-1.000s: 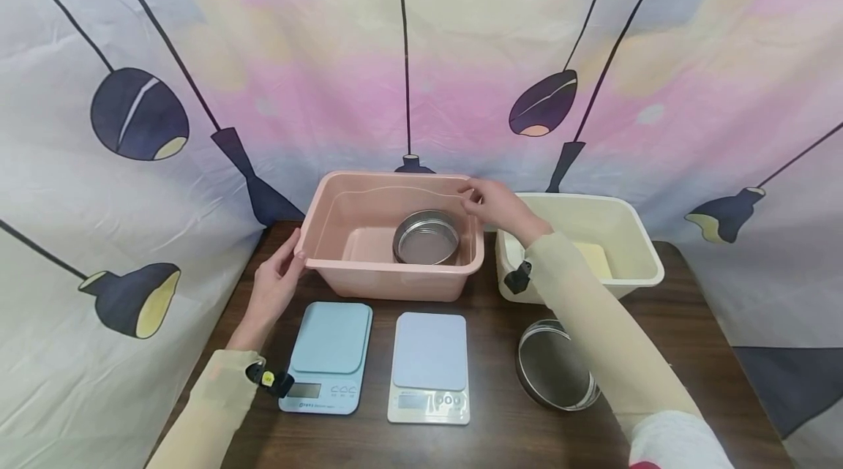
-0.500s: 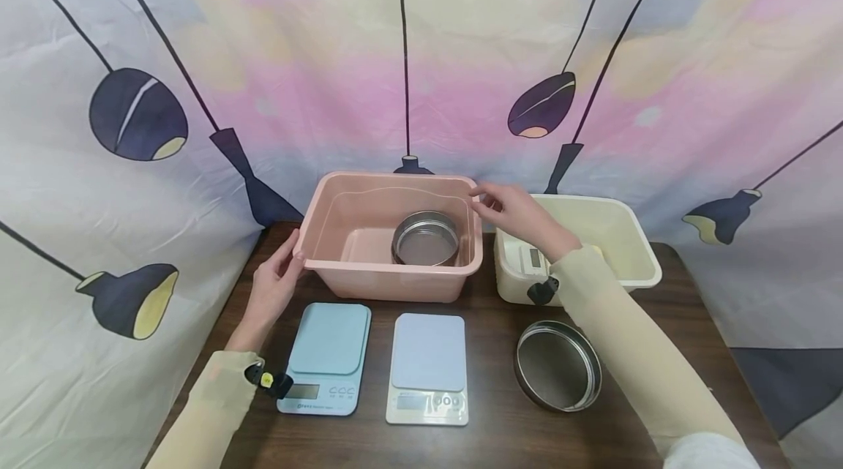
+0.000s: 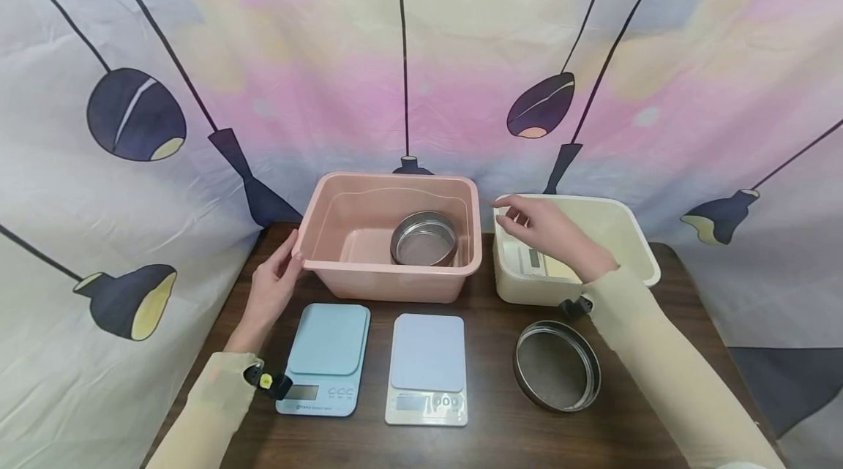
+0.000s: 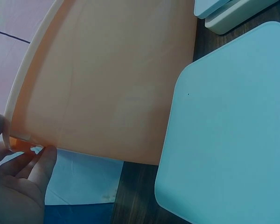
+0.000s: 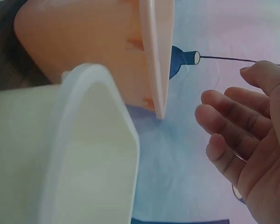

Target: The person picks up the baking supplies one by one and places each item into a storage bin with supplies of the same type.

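Observation:
My left hand [image 3: 273,280] holds the left rim of a pink plastic basin [image 3: 388,282], its fingers around the rim edge in the left wrist view. A round metal sieve [image 3: 424,244] lies inside the basin, toward the right. Over the left end of a cream basin [image 3: 533,290], my right hand [image 3: 549,227] hangs with loosely bent fingers and holds nothing. The right wrist view shows that hand [image 5: 252,126] apart from both basins. Inside the cream basin sits a kitchen scale [image 3: 535,261], partly hidden by the right hand and basin wall.
In front of the pink basin lie a light blue kitchen scale [image 3: 329,348] and a white one [image 3: 428,359]. Another round metal sieve [image 3: 556,366] stands on the dark wooden table [image 3: 490,418], before the cream basin. A patterned cloth [image 3: 329,74] hangs behind.
My right hand has moved right, from the pink basin's right rim to over the cream basin, uncovering more of the scale there. The left hand has stayed on the pink rim.

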{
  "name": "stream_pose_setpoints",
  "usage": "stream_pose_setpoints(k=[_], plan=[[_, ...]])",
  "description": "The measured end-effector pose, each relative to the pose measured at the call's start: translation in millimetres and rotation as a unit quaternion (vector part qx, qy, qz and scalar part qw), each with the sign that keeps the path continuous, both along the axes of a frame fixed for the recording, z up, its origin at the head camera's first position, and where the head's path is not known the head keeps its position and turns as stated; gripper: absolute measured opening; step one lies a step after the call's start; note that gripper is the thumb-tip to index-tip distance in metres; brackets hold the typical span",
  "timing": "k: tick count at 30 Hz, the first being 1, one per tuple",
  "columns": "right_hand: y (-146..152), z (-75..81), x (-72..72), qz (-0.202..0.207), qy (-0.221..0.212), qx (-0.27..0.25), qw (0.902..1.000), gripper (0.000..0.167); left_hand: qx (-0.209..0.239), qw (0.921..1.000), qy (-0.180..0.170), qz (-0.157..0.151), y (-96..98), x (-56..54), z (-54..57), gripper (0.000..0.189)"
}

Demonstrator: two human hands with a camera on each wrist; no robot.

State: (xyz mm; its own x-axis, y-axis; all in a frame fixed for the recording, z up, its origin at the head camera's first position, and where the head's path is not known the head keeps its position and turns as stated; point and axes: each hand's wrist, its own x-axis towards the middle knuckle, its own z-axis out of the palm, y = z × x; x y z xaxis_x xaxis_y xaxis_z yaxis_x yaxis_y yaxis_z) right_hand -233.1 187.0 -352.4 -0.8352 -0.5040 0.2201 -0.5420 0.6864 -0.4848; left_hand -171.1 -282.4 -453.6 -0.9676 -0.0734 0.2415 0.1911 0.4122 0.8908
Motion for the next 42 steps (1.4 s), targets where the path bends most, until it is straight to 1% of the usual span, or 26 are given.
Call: stream_pose_setpoints(k=[4,10,18,25,29,36,42], plan=[[11.0,-2.0,7.6,0.003,0.007,-0.006,1.0000,0.029,0.005,1.0000,-0.005,-0.003,1.2,0.7,1.3,0.053],[24.7,-2.5,20.8,0.002,0.025,0.000,0.9997,0.028,0.011,0.9999,-0.012,-0.005,2.0,1.8,3.1,0.054],[47.9,-8.5,40.9,-0.013,0.028,0.011,0.9995,0.028,0.011,0.9998,-0.014,-0.007,2.9,2.1,4.4,0.054],[62.0,-12.3,59.1,-0.021,0.041,0.019,0.9988,0.027,0.006,0.9999,-0.012,-0.003,3.8,2.1,3.4,0.054],[67.7,-16.1,68.4,-0.023,0.047,0.023,0.9984,0.026,-0.001,0.9999,-0.012,0.001,3.6,2.2,1.9,0.054],[78.8,-23.0,85.7,-0.038,0.049,0.035,0.9975,0.028,0.012,0.9998,-0.015,0.002,4.1,2.3,0.8,0.054],[87.1,-32.3,100.5,-0.030,0.061,0.029,0.9973,0.029,0.013,0.9998,-0.010,0.006,4.1,2.8,1.0,0.054]])
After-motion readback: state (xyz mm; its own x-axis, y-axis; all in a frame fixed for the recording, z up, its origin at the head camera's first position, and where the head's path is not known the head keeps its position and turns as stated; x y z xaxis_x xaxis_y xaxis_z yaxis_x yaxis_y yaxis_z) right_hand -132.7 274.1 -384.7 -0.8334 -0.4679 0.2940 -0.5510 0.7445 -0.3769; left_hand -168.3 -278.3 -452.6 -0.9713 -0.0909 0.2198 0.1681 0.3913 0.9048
